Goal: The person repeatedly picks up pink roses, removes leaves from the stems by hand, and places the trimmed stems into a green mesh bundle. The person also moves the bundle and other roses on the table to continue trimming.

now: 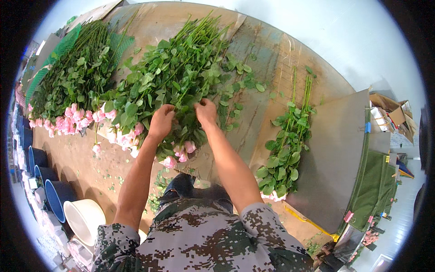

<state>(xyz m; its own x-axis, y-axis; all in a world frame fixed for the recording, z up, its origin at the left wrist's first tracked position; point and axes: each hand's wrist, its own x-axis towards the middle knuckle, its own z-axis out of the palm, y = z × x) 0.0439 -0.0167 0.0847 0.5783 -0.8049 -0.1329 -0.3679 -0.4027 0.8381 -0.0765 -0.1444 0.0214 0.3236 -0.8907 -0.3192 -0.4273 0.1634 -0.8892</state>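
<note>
A large pile of leafy pink roses (146,85) lies before me on the worktable (248,132), stems pointing away and blooms towards me. My left hand (163,120) has its fingers curled among the leaves at the pile's near right part. My right hand (206,112) is close beside it, thumb and fingers bent at the foliage. Leaves and blur hide whether either hand grips a stem. Pink rose blooms (178,154) hang below and between my hands. To the right, a smaller bunch of roses (285,149) lies apart from the pile.
More roses (78,64) lie at the left by green netting (56,63). Loose leaves (248,81) are scattered on the table. A grey panel (333,149) borders it on the right. Blue buckets (57,197) and a white bucket (85,221) stand on the floor at lower left.
</note>
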